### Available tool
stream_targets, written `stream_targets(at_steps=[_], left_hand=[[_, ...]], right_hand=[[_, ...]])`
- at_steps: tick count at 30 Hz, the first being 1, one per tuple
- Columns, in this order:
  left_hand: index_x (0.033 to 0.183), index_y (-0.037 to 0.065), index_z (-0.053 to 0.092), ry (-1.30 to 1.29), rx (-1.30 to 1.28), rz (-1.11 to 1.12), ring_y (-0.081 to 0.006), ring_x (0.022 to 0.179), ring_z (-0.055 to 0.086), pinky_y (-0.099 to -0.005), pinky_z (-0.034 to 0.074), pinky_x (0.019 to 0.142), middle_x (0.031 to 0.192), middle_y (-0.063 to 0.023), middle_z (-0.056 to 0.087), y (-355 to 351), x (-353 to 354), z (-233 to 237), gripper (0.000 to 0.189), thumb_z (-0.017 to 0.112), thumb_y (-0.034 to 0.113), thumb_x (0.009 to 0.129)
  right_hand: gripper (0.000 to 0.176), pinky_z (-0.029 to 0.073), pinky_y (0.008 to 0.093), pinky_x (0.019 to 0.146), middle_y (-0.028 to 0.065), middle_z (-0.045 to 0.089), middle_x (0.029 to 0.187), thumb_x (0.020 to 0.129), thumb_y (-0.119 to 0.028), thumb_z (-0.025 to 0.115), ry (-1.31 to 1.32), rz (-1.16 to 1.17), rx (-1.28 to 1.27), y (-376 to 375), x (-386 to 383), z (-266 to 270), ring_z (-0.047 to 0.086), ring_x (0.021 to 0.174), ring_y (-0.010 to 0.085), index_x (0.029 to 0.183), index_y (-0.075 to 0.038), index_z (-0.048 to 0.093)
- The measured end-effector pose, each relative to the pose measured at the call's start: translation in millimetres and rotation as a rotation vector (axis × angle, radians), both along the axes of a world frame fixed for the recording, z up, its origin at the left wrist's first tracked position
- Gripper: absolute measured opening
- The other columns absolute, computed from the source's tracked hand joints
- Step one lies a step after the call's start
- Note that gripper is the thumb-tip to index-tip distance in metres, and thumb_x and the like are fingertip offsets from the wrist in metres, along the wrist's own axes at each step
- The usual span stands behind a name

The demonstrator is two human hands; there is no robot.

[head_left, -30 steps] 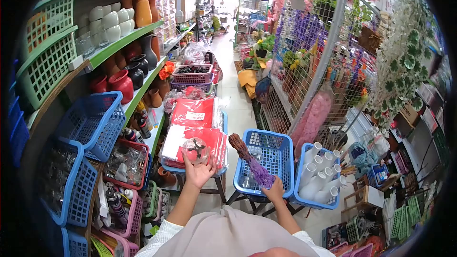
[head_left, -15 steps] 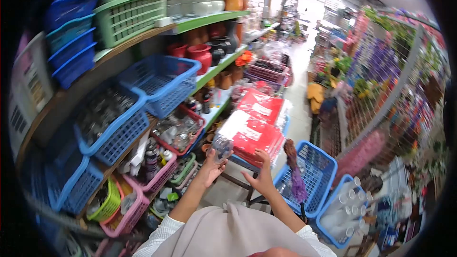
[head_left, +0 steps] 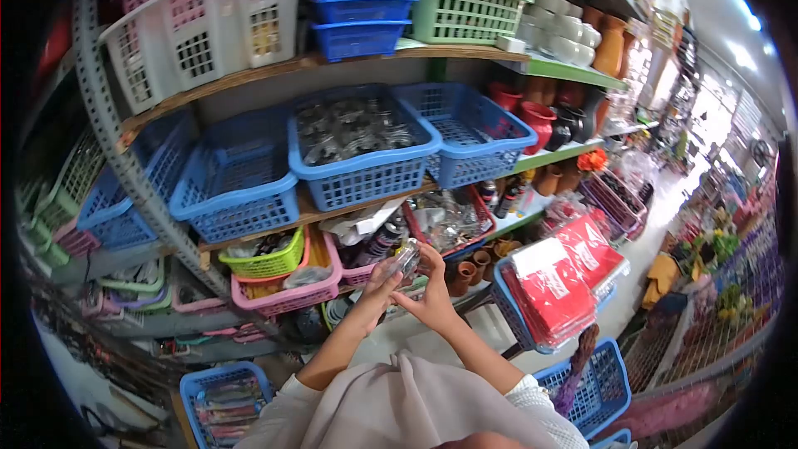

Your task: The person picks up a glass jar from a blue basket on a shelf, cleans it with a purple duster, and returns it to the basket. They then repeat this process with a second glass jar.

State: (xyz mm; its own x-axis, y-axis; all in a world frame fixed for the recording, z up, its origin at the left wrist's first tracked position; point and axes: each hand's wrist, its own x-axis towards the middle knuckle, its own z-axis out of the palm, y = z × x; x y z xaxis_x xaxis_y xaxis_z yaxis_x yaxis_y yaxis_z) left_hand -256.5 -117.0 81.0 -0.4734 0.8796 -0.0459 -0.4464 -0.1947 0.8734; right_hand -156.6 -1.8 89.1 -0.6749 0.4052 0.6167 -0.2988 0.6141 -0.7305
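In front of the lower shelf, a small clear container (head_left: 406, 257) is held up between both hands. Its surface is see-through and shiny, and fingers cover part of it. My left hand (head_left: 376, 296) grips it from the left and below. On the other side, my right hand (head_left: 430, 293) has its fingers bent round the container's right edge, with the thumb reaching toward my left hand. Behind the hands are a pink basket (head_left: 326, 283) and dark spray cans (head_left: 384, 241).
Blue baskets line the middle shelf, one filled with clear glassware (head_left: 353, 129). Red packets (head_left: 540, 291) lie stacked at the right, above a blue floor basket (head_left: 611, 387). A metal shelf post (head_left: 133, 162) rises at the left. Another blue basket (head_left: 189, 387) sits low at the left.
The view has turned left toward the shelves. My right hand, open and apart before, has come over to the clear container in my left hand and closed on it.
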Motion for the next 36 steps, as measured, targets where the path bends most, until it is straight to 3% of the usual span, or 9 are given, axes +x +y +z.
stream_targets(at_steps=[9,11,17,21,25,27,29,30,36], left_hand=[[0.141,0.012,0.032,0.064,-0.025,0.117,-0.0197,0.12,0.051,-0.0353,0.041,0.1,0.136,-0.0082,0.045,-45.2,-42.0,34.1,0.056,0.055,0.036,0.096],[0.135,0.008,0.041,0.501,-0.006,0.107,-0.0179,0.123,0.047,-0.0328,0.039,0.101,0.131,-0.0078,0.049,-51.7,-59.4,61.8,0.047,0.055,0.03,0.096],[0.12,0.002,0.054,0.902,0.085,0.55,-0.0185,0.119,0.05,-0.0333,0.039,0.101,0.126,-0.0089,0.056,-38.3,-97.5,125.6,0.032,0.06,0.013,0.091],[0.113,0.006,0.059,1.376,-0.024,0.689,-0.0309,0.122,0.05,-0.0393,0.037,0.103,0.128,-0.014,0.056,-14.0,-127.4,155.1,0.031,0.066,0.019,0.085],[0.111,0.007,0.06,1.517,-0.13,0.761,-0.0312,0.126,0.046,-0.041,0.035,0.106,0.131,-0.0123,0.054,19.7,-170.1,171.6,0.029,0.066,0.02,0.085],[0.115,0.008,0.06,1.534,-0.207,0.769,-0.0329,0.128,0.043,-0.0424,0.033,0.108,0.134,-0.0139,0.052,37.3,-192.0,166.2,0.036,0.066,0.029,0.086],[0.123,0.01,0.058,1.519,-0.546,0.71,-0.0346,0.134,0.037,-0.0437,0.03,0.111,0.14,-0.0146,0.046,49.4,-203.9,162.4,0.05,0.064,0.042,0.086],[0.132,0.014,0.053,1.456,-0.781,0.518,-0.0354,0.138,0.03,-0.0465,0.026,0.113,0.147,-0.0139,0.039,51.5,-207.4,166.3,0.065,0.058,0.057,0.084],[0.135,0.016,0.051,1.44,-0.893,0.461,-0.0364,0.139,0.029,-0.0493,0.024,0.113,0.149,-0.0136,0.035,51.1,-199.9,171.9,0.074,0.051,0.068,0.082]], right_hand=[[0.092,0.043,0.0395,0.097,0.0155,0.036,0.139,0.067,-0.017,0.082,0.071,0.168,-0.111,-6.2,-49.2,25.1,0.044,0.123,0.0279,0.139,-0.004,0.027],[0.092,0.044,0.0393,0.095,0.0151,0.037,0.138,0.067,-0.015,0.081,0.124,0.109,-0.124,6.3,-54.2,42.5,0.045,0.121,0.0267,0.14,-0.006,0.025],[0.09,0.047,0.0363,0.088,0.013,0.038,0.133,0.071,-0.011,0.077,0.156,-0.004,-0.043,50.6,-67.1,96.6,0.047,0.115,0.0246,0.144,-0.009,0.024],[0.088,0.044,0.0377,0.094,0.0167,0.037,0.133,0.075,-0.015,0.076,0.111,-0.043,0.014,78.1,-78.8,117.2,0.045,0.119,0.0272,0.147,-0.007,0.026],[0.081,0.031,0.0408,0.107,0.0196,0.036,0.137,0.081,-0.02,0.069,0.081,-0.157,0.322,111.9,-93.5,140.0,0.04,0.126,0.0364,0.148,-0.006,0.026],[0.075,0.032,0.0401,0.106,0.0204,0.038,0.137,0.083,-0.021,0.067,0.068,-0.108,0.341,129.4,-104.2,150.7,0.041,0.126,0.0349,0.146,-0.006,0.029],[0.068,0.032,0.0399,0.106,0.0204,0.042,0.135,0.085,-0.023,0.065,0.07,-0.13,0.351,148.7,-120.6,156.5,0.042,0.125,0.0348,0.143,-0.005,0.035],[0.065,0.033,0.0402,0.106,0.0203,0.043,0.134,0.085,-0.024,0.064,0.059,-0.125,0.361,158.8,-129.8,160.8,0.043,0.124,0.0353,0.14,-0.005,0.037],[0.061,0.038,0.0449,0.101,0.0206,0.044,0.135,0.083,-0.038,0.064,-0.056,-0.155,0.481,210.2,-217.0,176.2,0.045,0.119,0.0421,0.13,-0.004,0.046]])
